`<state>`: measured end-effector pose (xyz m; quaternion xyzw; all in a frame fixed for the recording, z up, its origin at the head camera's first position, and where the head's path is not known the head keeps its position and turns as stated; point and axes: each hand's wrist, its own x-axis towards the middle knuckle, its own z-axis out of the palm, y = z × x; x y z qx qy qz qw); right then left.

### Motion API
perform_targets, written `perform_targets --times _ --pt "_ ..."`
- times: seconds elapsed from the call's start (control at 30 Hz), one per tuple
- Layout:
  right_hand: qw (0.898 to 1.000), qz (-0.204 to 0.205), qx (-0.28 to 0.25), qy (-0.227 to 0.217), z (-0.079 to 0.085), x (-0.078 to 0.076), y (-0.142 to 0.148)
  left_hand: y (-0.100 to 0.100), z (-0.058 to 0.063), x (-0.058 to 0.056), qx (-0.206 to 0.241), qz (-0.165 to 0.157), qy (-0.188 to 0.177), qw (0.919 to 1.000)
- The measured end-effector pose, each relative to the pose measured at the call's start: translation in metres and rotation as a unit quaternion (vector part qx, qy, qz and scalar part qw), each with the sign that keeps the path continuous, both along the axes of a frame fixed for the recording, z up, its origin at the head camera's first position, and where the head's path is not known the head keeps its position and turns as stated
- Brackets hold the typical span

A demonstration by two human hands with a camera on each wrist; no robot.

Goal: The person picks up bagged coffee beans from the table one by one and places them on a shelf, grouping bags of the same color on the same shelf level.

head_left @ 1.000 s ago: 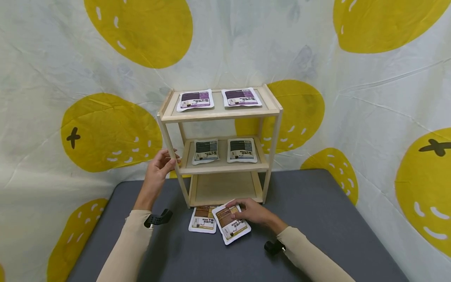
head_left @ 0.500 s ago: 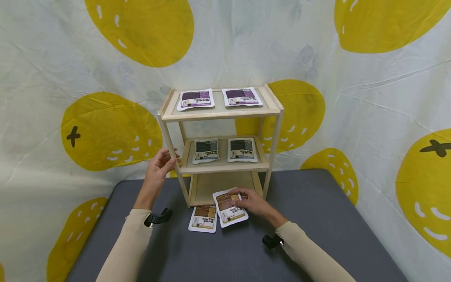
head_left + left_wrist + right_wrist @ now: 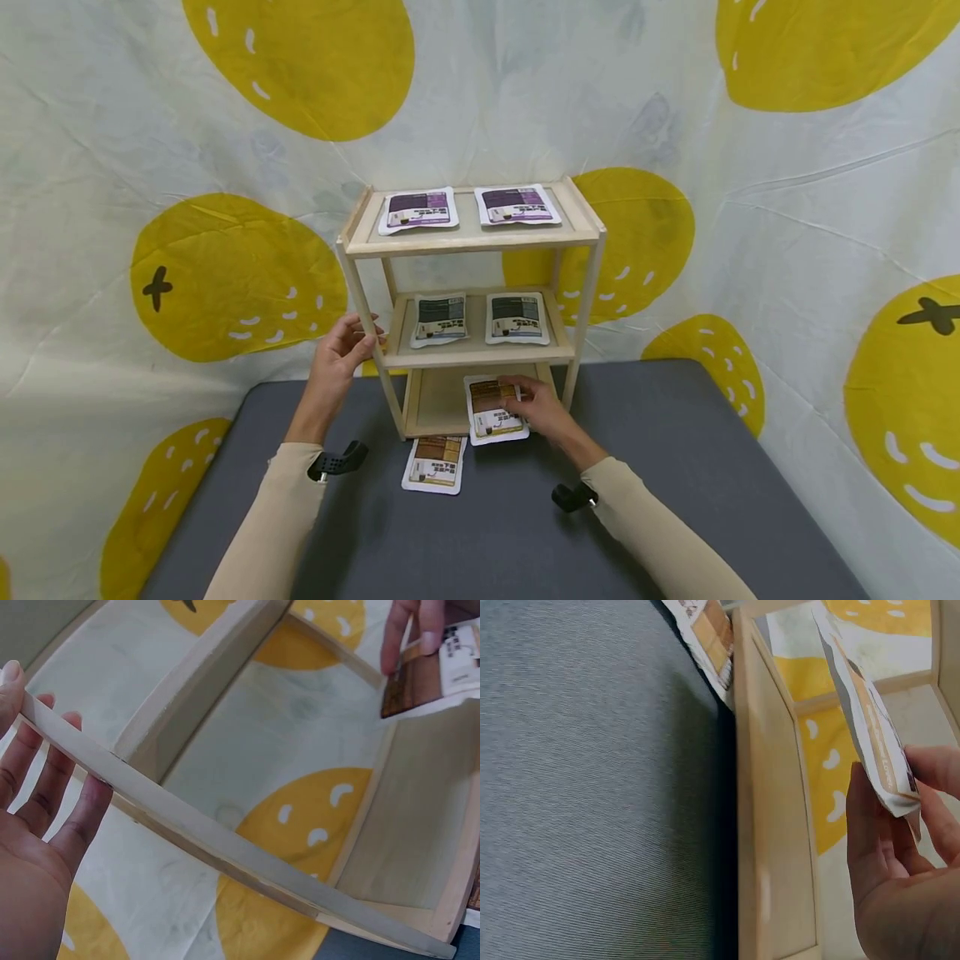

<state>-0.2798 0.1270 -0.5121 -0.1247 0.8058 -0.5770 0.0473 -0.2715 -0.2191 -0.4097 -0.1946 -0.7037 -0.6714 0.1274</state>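
Observation:
My left hand holds the front left post of a small wooden three-tier shelf; in the left wrist view the thumb and fingers lie on opposite sides of that post. My right hand pinches a brown-and-white pouch by its right edge, at the opening over the bottom tier. From the right wrist, the pouch appears nearly edge-on, raised over the bottom board, thumb on one face and fingers on the other. A second brown pouch lies on the table against the shelf's front edge.
Two purple pouches lie side by side on the top tier. Below them, two dark green pouches rest on the middle tier. The grey table meets a fabric backdrop with yellow fruit prints close behind the shelf.
My right hand has lifted the brown pouch off the table and moved it forward to the bottom tier, turning it straighter. The left hand has stayed on the post.

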Motion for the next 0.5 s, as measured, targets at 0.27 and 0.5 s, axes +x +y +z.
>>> perform_targets --times 0.27,0.5 --pt "0.999 -0.045 -0.001 -0.013 0.006 -0.007 0.003 0.000 -0.001 0.001 0.001 -0.003 0.005 1.0000" --pt "0.997 -0.066 -0.016 -0.025 0.005 -0.013 -0.001 0.001 0.000 0.000 -0.001 0.004 0.001 1.0000"
